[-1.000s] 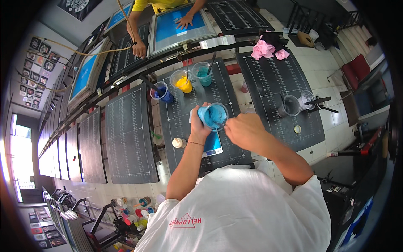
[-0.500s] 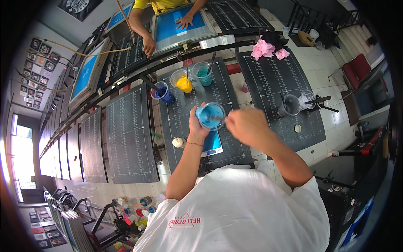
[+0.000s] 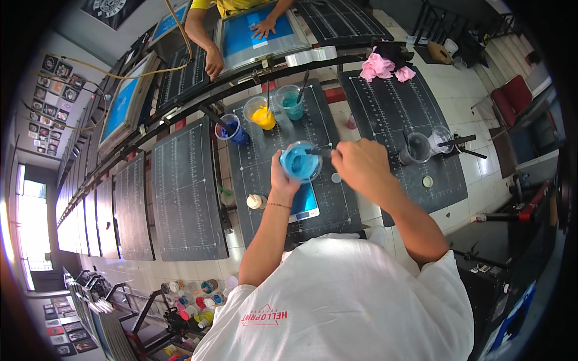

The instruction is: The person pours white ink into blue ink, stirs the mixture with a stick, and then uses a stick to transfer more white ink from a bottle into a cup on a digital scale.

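My left hand (image 3: 283, 178) is wrapped round a clear plastic cup of light blue ink (image 3: 299, 163), raised over the black platen (image 3: 256, 174). In my right hand (image 3: 361, 163) is a dark stirring stick (image 3: 318, 153), its far end inside the cup. Partly hidden below the cup lies a digital scale (image 3: 305, 203) with a blue top. A small cream squeeze bottle (image 3: 256, 201) stands left of my left wrist. Beyond my hands are cups of dark blue ink (image 3: 233, 133), yellow ink (image 3: 263, 117) and teal ink (image 3: 293, 107), with sticks in them.
On the right platen (image 3: 385, 108) are pink cloths (image 3: 377, 66), a cup with dark residue (image 3: 415, 149), a clear cup (image 3: 440, 141) and a small round lid (image 3: 427, 182). Across the rail, a co-worker's hand (image 3: 264, 27) rests on a blue screen frame (image 3: 238, 45).
My right hand has shifted slightly right and the stick now shows more plainly. The cup in my left hand has tipped a little, showing more ink inside.
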A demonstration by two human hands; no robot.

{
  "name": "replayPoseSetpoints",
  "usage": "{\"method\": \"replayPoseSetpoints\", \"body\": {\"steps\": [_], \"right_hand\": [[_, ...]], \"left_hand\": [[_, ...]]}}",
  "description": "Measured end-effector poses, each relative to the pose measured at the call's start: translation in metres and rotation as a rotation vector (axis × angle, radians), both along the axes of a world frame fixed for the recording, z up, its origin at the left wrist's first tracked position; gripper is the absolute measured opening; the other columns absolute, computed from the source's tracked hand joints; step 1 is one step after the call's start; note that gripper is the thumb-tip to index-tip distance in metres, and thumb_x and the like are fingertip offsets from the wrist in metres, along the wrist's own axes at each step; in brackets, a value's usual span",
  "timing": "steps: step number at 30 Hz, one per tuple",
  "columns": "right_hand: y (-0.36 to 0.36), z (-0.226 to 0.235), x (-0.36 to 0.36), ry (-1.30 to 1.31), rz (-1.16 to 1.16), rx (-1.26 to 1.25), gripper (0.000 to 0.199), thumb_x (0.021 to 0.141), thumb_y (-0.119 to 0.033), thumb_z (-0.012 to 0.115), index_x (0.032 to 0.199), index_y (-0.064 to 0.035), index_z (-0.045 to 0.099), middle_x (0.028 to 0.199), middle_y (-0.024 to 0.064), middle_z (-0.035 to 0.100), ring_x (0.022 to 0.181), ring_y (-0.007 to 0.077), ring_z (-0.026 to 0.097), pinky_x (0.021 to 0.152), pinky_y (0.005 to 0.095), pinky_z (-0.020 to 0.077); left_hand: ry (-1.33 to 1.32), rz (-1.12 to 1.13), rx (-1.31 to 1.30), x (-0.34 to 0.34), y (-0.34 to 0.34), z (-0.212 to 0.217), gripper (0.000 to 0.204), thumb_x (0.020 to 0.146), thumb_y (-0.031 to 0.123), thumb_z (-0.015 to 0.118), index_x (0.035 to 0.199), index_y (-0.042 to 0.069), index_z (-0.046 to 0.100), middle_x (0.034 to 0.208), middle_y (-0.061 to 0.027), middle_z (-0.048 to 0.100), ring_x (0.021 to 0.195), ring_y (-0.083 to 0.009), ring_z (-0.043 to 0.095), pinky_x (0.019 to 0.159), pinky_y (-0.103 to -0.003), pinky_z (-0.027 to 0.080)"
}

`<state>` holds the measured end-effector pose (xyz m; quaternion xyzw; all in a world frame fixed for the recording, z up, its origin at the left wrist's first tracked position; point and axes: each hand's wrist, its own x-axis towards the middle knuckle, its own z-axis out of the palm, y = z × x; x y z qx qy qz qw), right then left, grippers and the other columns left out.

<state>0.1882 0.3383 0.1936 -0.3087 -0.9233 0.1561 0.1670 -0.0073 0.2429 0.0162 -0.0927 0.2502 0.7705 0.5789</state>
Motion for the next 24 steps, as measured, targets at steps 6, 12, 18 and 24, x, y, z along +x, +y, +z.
{"method": "replayPoseSetpoints", "body": {"steps": [6, 12, 18, 24], "right_hand": [[-0.012, 0.004, 0.002, -0.127, 0.140, -0.012, 0.027, 0.091, -0.025, 0.066, 0.073, -0.0045, 0.072, 0.069, 0.0183, 0.070, 0.065, 0.0364, 0.070, 0.059, 0.0479, 0.0546], [-0.011, -0.009, 0.004, -0.029, 0.165, -0.038, 0.027, 0.092, -0.024, 0.064, 0.074, -0.0048, 0.072, 0.068, 0.0167, 0.069, 0.067, 0.0361, 0.070, 0.065, 0.0493, 0.0546], [-0.012, 0.001, 0.003, -0.175, 0.141, -0.099, 0.029, 0.094, -0.028, 0.064, 0.077, -0.0057, 0.072, 0.069, 0.0169, 0.068, 0.071, 0.0379, 0.069, 0.068, 0.0499, 0.0536], [-0.016, 0.000, 0.008, -0.144, 0.268, -0.071, 0.029, 0.093, -0.025, 0.064, 0.073, -0.0041, 0.070, 0.067, 0.0170, 0.068, 0.066, 0.0365, 0.069, 0.063, 0.0483, 0.0547]], "left_hand": [[0.029, -0.030, 0.005, 0.002, -0.002, 0.000, 0.044, 0.106, 0.037, 0.041, 0.132, 0.005, 0.055, 0.124, -0.0146, 0.066, 0.115, -0.0318, 0.064, 0.103, -0.050, 0.051], [0.016, -0.038, 0.016, -0.001, 0.000, -0.010, 0.045, 0.106, 0.038, 0.042, 0.135, 0.005, 0.054, 0.126, -0.0138, 0.066, 0.115, -0.0307, 0.064, 0.104, -0.048, 0.051], [0.025, -0.037, -0.043, -0.002, 0.005, 0.001, 0.045, 0.107, 0.038, 0.041, 0.134, 0.006, 0.056, 0.128, -0.0146, 0.065, 0.118, -0.0314, 0.063, 0.105, -0.049, 0.050], [0.007, -0.072, -0.050, 0.000, 0.008, 0.016, 0.046, 0.106, 0.038, 0.040, 0.128, 0.004, 0.062, 0.128, -0.0158, 0.067, 0.118, -0.0347, 0.064, 0.106, -0.052, 0.050]]}}
